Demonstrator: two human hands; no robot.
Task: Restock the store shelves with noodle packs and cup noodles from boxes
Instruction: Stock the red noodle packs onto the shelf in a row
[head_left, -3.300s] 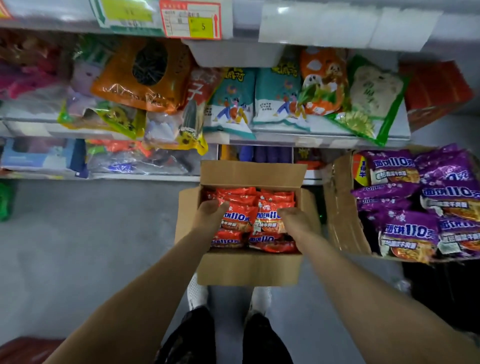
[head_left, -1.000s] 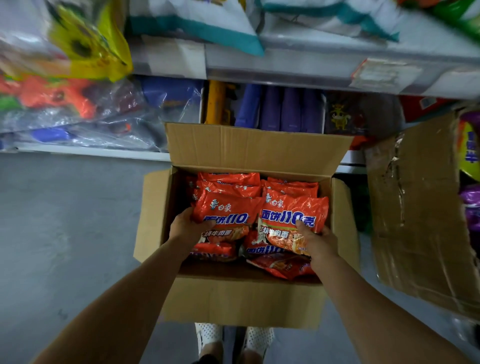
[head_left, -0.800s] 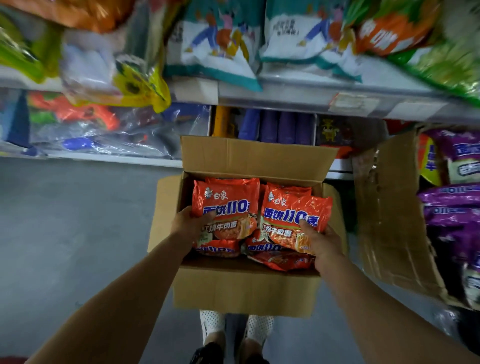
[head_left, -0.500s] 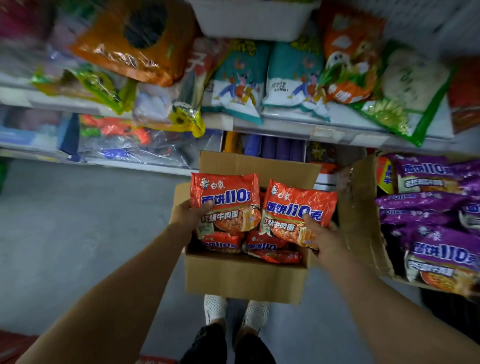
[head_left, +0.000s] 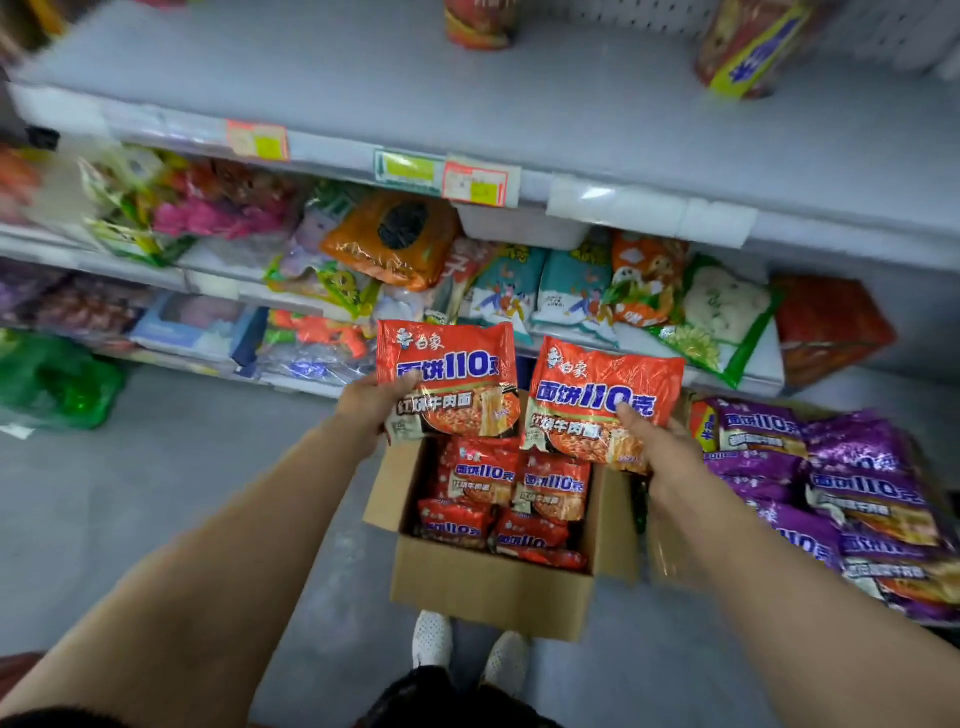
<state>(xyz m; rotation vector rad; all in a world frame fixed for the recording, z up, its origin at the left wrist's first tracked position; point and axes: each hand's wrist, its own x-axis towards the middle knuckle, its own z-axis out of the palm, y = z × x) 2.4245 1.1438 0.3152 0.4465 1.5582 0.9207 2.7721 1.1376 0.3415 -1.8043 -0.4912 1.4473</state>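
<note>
Far left, a green bag (head_left: 57, 382) on the grey floor (head_left: 171, 467) below blurred shelf goods. Middle shelf (head_left: 597, 332) holds mixed snack bags: an orange bag (head_left: 395, 244), teal bags (head_left: 540, 291), a green-edged bag (head_left: 722, 322).

Left hand (head_left: 376, 410) grips a red noodle pack (head_left: 449, 376) by its lower left edge, thumb on the front, fingers behind; pack upright, raised above the box.

Center, the open cardboard box (head_left: 493, 587) sits on the floor just ahead of white shoes (head_left: 467, 649), with more red packs (head_left: 511, 496) inside.

Right hand (head_left: 670, 457) holds a second red noodle pack (head_left: 597, 402) at its lower right corner, thumb pressed on the front, fingers under; it sits just beside the first pack, slightly lower and tilted.

Right, another box of purple noodle packs (head_left: 841, 493). Upper shelf (head_left: 519, 104) mostly bare grey, with a red cup (head_left: 480, 23) and a red-yellow pack (head_left: 753, 47) at the back, price tags (head_left: 475, 179) on its front edge.
</note>
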